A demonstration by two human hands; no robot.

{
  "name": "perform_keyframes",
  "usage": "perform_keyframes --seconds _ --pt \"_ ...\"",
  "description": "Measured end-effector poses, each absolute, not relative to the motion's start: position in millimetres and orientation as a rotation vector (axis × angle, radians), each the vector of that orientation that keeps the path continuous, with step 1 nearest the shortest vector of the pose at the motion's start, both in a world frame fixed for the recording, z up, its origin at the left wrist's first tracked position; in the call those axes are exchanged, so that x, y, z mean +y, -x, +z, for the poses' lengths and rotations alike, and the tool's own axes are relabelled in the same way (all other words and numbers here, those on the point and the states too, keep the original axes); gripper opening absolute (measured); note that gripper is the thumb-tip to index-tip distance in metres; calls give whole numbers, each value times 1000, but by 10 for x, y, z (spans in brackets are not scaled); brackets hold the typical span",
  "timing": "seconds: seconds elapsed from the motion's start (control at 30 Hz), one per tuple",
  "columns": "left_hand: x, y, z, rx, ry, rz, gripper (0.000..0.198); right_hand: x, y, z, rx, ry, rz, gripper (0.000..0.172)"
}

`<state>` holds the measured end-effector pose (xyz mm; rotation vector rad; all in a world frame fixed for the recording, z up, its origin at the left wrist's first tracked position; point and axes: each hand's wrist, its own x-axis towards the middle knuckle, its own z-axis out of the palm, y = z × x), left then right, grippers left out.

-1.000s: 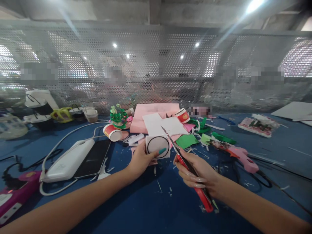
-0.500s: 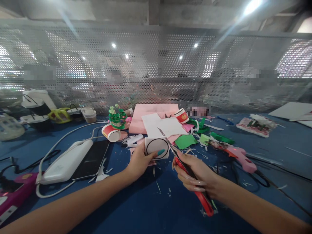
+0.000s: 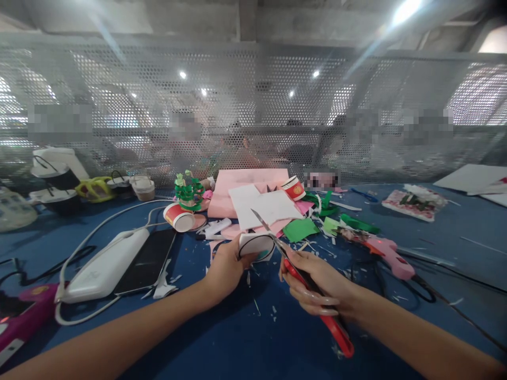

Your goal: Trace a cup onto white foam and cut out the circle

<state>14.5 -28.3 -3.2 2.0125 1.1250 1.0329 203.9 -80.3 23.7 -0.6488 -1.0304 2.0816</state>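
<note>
My left hand [image 3: 225, 269] pinches a small white paper piece [image 3: 255, 243] with a black circle drawn on it. The paper tilts and curves, and the fingers behind it are partly hidden. My right hand [image 3: 317, 279] is wrapped around red-handled scissors [image 3: 293, 268]. Their blades point up and to the left, crossing the paper's right edge in view; whether they touch it I cannot tell. Beyond the blades lie white sheets [image 3: 273, 207] over a larger pink sheet [image 3: 222, 182].
A red paper cup [image 3: 178, 217], green curled-paper craft [image 3: 189, 192], phone [image 3: 148, 264] and white power bank [image 3: 106, 264] lie left. Green paper [image 3: 301, 230] and a corded pink glue gun [image 3: 390, 256] lie right. Paper scraps dot the blue table [image 3: 222, 348]. A perforated metal screen [image 3: 253, 116] stands behind.
The paper in my left hand has tipped and bent, so its circle looks flatter and the left thumb is mostly hidden. The scissors stay in my right hand, their handle slightly lower.
</note>
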Motion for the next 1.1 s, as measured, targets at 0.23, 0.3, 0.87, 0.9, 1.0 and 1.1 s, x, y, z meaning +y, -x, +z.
perform_keyframes --seconds 0.23,0.3,0.87,0.9,1.0,1.1 --pt "-392 -170 64 1187 -2221 926 16 -869 -1979 277 -1023 631 2004 32" --pt "-381 -173 68 1218 -2170 986 22 -828 -1985 262 -986 630 1970 32" --pt "-287 -215 73 1148 -1518 1103 40 -787 -1973 248 -869 803 1979 41" --pt "-289 -215 74 1149 -1505 1105 41 -788 -1975 245 -878 800 1975 40" --pt "-305 -219 85 1156 -1463 1104 42 -793 -1978 238 -911 787 1981 38" --pt "-314 -220 85 1141 -1442 1095 41 -802 -1977 234 -931 767 1984 36"
